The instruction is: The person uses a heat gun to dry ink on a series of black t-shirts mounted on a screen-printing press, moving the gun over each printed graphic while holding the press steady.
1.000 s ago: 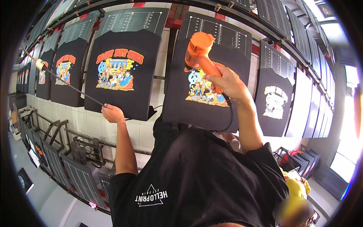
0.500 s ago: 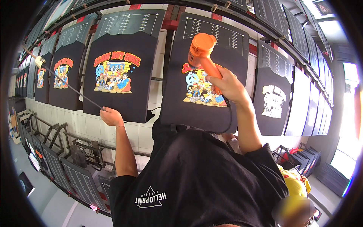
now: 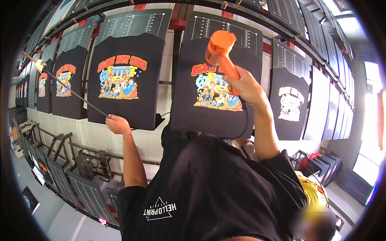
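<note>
The person's right hand (image 3: 248,86) grips an orange hand-held blower (image 3: 223,52) by its handle, fingers wrapped round it and the thumb lying along the near side. The blower is in front of a black shirt (image 3: 211,120) spread on a dark board with white scale marks (image 3: 245,36), its head beside the upper part of the shirt's colourful print (image 3: 217,94) and hiding some of the red lettering; whether it touches the cloth cannot be told. A dark cord (image 3: 246,124) hangs from the handle's lower end. The left hand (image 3: 118,124) has its fingers closed together, pinching the near end of a slender dark rod (image 3: 76,93), which slants up and left past a neighbouring black shirt (image 3: 124,110) and bears a pale lump (image 3: 41,65) near its far end. To the right, another black shirt (image 3: 290,128) carries a white print (image 3: 290,105).
</note>
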Motion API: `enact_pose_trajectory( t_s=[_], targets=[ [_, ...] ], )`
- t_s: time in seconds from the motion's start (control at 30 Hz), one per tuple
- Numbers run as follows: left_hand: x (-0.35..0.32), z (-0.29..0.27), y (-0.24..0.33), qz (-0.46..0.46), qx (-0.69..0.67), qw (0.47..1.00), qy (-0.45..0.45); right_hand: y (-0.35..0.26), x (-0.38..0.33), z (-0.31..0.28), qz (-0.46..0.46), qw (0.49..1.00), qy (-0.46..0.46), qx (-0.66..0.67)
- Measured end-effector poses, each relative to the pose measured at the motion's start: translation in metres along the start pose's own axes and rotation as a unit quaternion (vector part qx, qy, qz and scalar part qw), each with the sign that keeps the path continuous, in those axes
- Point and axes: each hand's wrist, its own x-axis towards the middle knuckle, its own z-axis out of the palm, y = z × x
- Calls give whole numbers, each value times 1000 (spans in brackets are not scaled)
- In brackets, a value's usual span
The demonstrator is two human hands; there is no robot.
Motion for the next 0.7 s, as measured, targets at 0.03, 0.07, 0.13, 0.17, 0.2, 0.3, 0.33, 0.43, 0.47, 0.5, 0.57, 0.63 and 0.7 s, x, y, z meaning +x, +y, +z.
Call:
enact_pose_trajectory(
  t_s=[0.03,0.07,0.13,0.17,0.2,0.3,0.33,0.43,0.47,0.5,0.57,0.63,0.7],
  targets=[
    [1,1,-2,9,5,1000,5,0,-1,0,0,1000,-7,-3],
    [0,1,-4,-1,2,1000,-2,1,-1,-1,-1,1000,-13,-5],
    [-1,-1,1,-22,-8,1000,-18,3,-3,-6,3,1000,-21,2],
    [-1,0,1,-20,-8,1000,-18,5,-3,-10,7,1000,-24,12],
    [1,0,-1,-19,-6,1000,-17,7,-3,-11,11,999,-29,22],
    [0,2,-4,-14,-8,1000,-5,14,3,-2,-27,999,32,3],
    [0,2,-4,-12,-10,1000,1,13,2,-5,-16,1000,13,15],
    [0,-1,0,-12,-6,1000,-10,10,-4,-12,1,999,-1,32],
    [-1,-2,3,-9,-6,1000,-12,12,-3,-11,-4,1000,19,24],
    [-1,-3,3,-7,-4,1000,-13,14,-2,-9,-11,999,37,17],
    [-1,-4,3,-7,-4,1000,-7,10,-5,-14,6,1000,12,25],
    [-2,-3,2,-9,-10,1000,4,10,-8,-19,7,999,3,37],
    [0,-3,1,-11,-3,1000,-12,16,-8,-21,-8,998,9,55]
  ],
)
